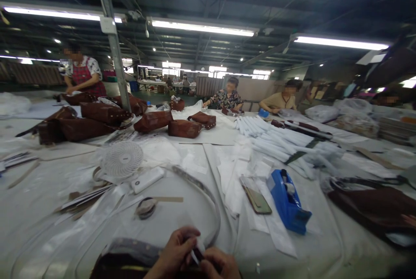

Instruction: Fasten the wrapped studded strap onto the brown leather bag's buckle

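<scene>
In the head view, left of the blue tape dispenser and nearer the wearer, the left hand pinches a small dark-and-white piece; the right hand grips its lower end. The step appears to be close fingerwork, the next move probably needing both pinches steady and aligned.

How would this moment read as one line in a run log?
left hand and right hand: holding small dark-and-white item | near: dark item at bottom edge | beyond: white fan, blue tape dispenser
</scene>
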Tool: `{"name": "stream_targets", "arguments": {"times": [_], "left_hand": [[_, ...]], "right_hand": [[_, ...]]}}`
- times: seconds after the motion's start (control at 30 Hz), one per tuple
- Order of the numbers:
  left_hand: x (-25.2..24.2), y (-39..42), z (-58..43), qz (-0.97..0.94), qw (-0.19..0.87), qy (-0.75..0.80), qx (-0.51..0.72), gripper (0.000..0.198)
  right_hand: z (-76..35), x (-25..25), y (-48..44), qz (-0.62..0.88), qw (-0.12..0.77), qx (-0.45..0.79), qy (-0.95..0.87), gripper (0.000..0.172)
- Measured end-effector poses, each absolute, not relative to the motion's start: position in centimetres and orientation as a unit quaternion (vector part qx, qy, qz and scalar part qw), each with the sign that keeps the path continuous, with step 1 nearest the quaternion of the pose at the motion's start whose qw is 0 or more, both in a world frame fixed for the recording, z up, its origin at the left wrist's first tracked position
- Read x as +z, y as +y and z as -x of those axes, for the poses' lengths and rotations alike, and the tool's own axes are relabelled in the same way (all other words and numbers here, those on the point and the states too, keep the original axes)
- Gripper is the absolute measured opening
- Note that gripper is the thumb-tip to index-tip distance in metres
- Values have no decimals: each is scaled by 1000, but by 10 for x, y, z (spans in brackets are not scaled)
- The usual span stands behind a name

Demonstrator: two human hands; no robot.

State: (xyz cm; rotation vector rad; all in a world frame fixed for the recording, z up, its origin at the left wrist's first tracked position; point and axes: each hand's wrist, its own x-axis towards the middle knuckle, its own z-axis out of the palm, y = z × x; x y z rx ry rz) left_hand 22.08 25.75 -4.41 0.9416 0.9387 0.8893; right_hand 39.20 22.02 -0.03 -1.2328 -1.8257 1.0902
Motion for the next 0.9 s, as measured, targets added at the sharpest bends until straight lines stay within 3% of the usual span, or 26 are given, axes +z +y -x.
{"name": "stream_targets", "arguments": {"times": [0.1, 0.27, 0.5, 0.9], "left_hand": [[-41, 254, -222, -444, 684, 445, 369, 61], [-36, 242, -215, -525, 667, 446, 286, 42], [-47, 239, -205, -528, 689, 457, 195, 50], [-29, 246, -228, -437, 713, 479, 266, 51]], "right_hand": [[-389, 8, 213, 489, 360, 423, -673, 21], [-387, 15, 201, 528, 392, 407, -634, 16], [-386, -6, 195, 526, 447, 376, -619, 9], [-397, -5, 211, 515, 434, 426, -604, 13]]}}
